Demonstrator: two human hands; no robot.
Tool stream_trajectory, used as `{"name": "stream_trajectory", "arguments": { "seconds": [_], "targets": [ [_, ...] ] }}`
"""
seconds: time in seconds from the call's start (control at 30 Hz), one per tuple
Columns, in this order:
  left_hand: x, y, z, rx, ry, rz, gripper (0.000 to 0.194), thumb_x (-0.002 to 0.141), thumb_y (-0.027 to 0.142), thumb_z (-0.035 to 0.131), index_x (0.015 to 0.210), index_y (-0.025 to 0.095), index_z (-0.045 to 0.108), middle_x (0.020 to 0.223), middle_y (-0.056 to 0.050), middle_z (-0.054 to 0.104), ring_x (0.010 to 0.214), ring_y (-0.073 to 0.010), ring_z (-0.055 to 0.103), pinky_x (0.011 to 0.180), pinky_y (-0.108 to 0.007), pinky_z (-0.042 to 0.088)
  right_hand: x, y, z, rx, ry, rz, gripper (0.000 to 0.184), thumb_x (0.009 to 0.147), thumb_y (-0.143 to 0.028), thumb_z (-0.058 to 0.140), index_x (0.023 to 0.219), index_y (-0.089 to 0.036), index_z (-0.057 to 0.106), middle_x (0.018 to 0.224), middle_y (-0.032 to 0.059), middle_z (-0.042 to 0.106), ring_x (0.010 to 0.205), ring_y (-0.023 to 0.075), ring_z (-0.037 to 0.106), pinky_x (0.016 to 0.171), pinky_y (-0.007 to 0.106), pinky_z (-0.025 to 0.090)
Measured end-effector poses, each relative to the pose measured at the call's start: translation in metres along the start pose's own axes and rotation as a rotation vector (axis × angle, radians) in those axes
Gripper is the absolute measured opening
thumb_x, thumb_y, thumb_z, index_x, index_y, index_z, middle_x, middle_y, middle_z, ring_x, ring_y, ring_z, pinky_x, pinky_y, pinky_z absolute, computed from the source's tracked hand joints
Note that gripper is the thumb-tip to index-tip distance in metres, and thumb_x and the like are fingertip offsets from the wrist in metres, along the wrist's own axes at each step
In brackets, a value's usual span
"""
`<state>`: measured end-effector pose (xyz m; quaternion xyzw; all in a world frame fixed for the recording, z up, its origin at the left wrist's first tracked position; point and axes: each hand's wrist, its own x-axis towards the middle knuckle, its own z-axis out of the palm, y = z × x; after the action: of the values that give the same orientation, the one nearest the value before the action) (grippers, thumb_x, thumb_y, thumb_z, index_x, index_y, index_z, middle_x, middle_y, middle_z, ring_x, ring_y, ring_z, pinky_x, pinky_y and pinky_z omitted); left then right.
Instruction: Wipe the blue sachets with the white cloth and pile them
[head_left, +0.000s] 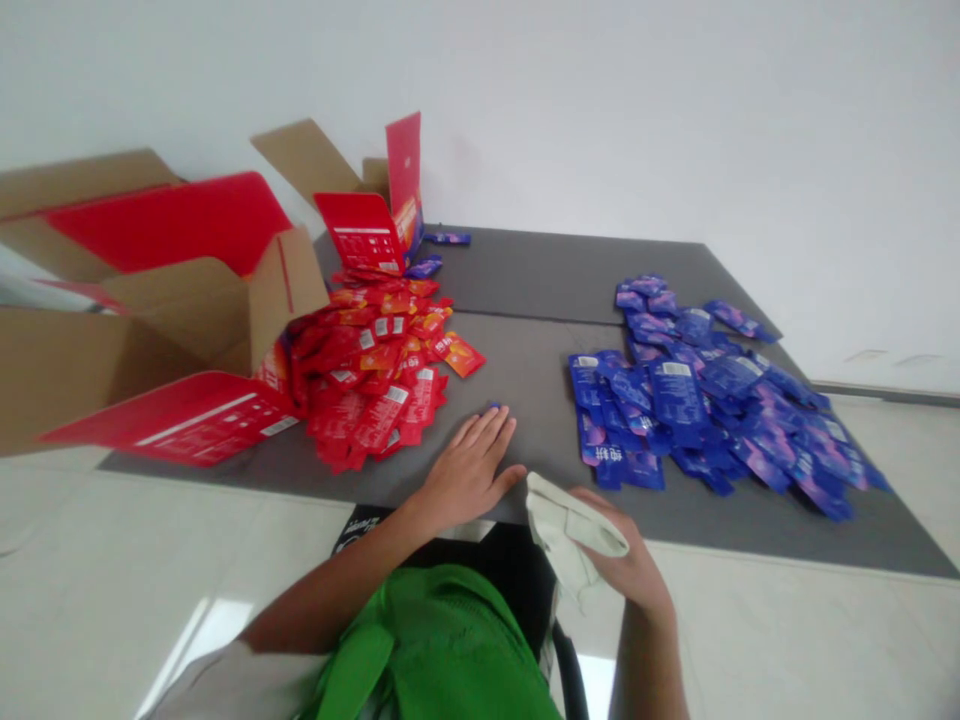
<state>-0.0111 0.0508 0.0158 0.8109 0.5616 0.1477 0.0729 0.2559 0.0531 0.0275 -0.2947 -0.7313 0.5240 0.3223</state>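
My left hand [471, 468] lies flat on the grey table, fingers stretched out. A small bit of something blue shows at its fingertips; the rest is hidden under the hand. At the table's front edge, my right hand [626, 560] grips an off-white piece of cloth [562, 525], folded or pouch-like; I cannot tell which. Left of my left hand is a heap of red and orange sachets [382, 370]. To the right of my right hand spreads a heap of blue and purple sachets [697, 390].
A large open red carton [180, 415] stands at the left, its flaps spread out. Behind the red heap is a smaller open red carton [364, 230], with a couple of blue sachets [448, 239] beside it. The grey table [540, 285] backs onto a white wall.
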Motion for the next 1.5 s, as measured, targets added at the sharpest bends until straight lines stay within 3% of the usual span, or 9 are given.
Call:
{"name": "stream_trajectory", "arguments": {
  "seconds": [0.17, 0.3, 0.53, 0.63, 0.8, 1.03, 1.2, 1.33, 1.5],
  "targets": [
    [-0.02, -0.002, -0.021, -0.077, 0.03, 0.042, 0.064, 0.11, 0.042, 0.036, 0.166, 0.017, 0.017, 0.173, -0.015, 0.016, 0.162, -0.0264, 0.011, 0.13, -0.052, 0.023, -0.005, 0.008, 0.0, -0.007, 0.047, 0.006, 0.019, 0.098, -0.03, 0.065, 0.11, -0.022, 0.076, 0.109, 0.0099, 0.075, 0.09, 0.0227, 0.072, 0.08, 0.031, 0.06],
    [-0.064, -0.002, -0.034, -0.072, 0.058, 0.042, 0.059, 0.108, 0.033, 0.045, 0.164, 0.021, 0.029, 0.171, -0.011, 0.029, 0.158, -0.0272, 0.026, 0.128, -0.051, 0.032, -0.007, 0.01, 0.003, -0.01, 0.109, 0.032, 0.016, 0.095, -0.032, 0.069, 0.101, -0.021, 0.078, 0.103, 0.0084, 0.078, 0.086, 0.0229, 0.074, 0.079, 0.033, 0.062],
    [-0.11, -0.006, -0.021, -0.063, 0.168, 0.094, 0.044, 0.103, 0.019, 0.056, 0.147, 0.018, 0.056, 0.153, -0.011, 0.057, 0.144, -0.0267, 0.051, 0.119, -0.046, 0.046, 0.011, -0.001, 0.027, -0.04, 0.511, 0.206, 0.03, 0.095, -0.039, 0.069, 0.116, -0.019, 0.077, 0.102, 0.0088, 0.08, 0.093, 0.0267, 0.075, 0.087, 0.043, 0.063],
    [-0.112, -0.01, -0.014, -0.058, 0.192, 0.117, 0.042, 0.102, 0.015, 0.058, 0.143, 0.017, 0.059, 0.15, -0.011, 0.06, 0.144, -0.0266, 0.051, 0.119, -0.046, 0.045, 0.033, -0.016, 0.033, -0.185, 0.578, 0.134, 0.028, 0.096, -0.033, 0.068, 0.12, -0.021, 0.076, 0.107, 0.0082, 0.079, 0.097, 0.0269, 0.074, 0.09, 0.043, 0.061],
    [-0.111, -0.015, -0.009, -0.075, 0.203, 0.129, 0.037, 0.102, 0.017, 0.059, 0.139, 0.016, 0.062, 0.147, -0.011, 0.063, 0.141, -0.0266, 0.054, 0.115, -0.045, 0.048, 0.078, -0.043, 0.048, -0.446, 0.369, -0.16, 0.038, 0.099, -0.016, 0.055, 0.133, -0.026, 0.068, 0.122, 0.0087, 0.073, 0.112, 0.0251, 0.068, 0.098, 0.04, 0.056],
    [-0.107, -0.014, -0.012, -0.017, 0.228, 0.092, 0.02, 0.102, 0.027, 0.062, 0.115, 0.021, 0.075, 0.112, -0.006, 0.08, 0.096, -0.0241, 0.076, 0.097, -0.043, 0.054, 0.101, -0.028, 0.091, -0.783, -0.188, -0.112, 0.046, 0.098, -0.009, 0.056, 0.139, -0.027, 0.065, 0.129, 0.0085, 0.07, 0.115, 0.0239, 0.066, 0.096, 0.035, 0.058],
    [-0.102, -0.015, -0.017, -0.047, 0.245, 0.136, 0.027, 0.103, 0.023, 0.06, 0.127, 0.019, 0.071, 0.131, -0.007, 0.074, 0.122, -0.0236, 0.069, 0.106, -0.04, 0.05, 0.13, -0.012, 0.074, -0.919, -0.149, -0.018, 0.053, 0.096, -0.006, 0.055, 0.144, -0.027, 0.06, 0.134, 0.0092, 0.067, 0.119, 0.0254, 0.063, 0.095, 0.035, 0.057],
    [-0.101, -0.014, -0.018, -0.065, 0.251, 0.122, 0.028, 0.103, 0.023, 0.06, 0.128, 0.019, 0.07, 0.132, -0.007, 0.073, 0.126, -0.0233, 0.067, 0.107, -0.039, 0.049, 0.148, -0.018, 0.055, -0.989, -0.071, 0.055, 0.057, 0.094, -0.003, 0.053, 0.145, -0.027, 0.06, 0.132, 0.0106, 0.067, 0.118, 0.0264, 0.062, 0.095, 0.034, 0.057],
    [-0.103, -0.011, -0.016, -0.077, 0.248, 0.083, 0.022, 0.102, 0.024, 0.061, 0.119, 0.018, 0.074, 0.121, -0.007, 0.078, 0.112, -0.0237, 0.073, 0.103, -0.041, 0.052, 0.115, -0.039, 0.074, -0.854, -0.05, -0.058, 0.063, 0.092, 0.001, 0.051, 0.148, -0.025, 0.056, 0.132, 0.0105, 0.066, 0.123, 0.025, 0.061, 0.102, 0.037, 0.055]
  ]
}}
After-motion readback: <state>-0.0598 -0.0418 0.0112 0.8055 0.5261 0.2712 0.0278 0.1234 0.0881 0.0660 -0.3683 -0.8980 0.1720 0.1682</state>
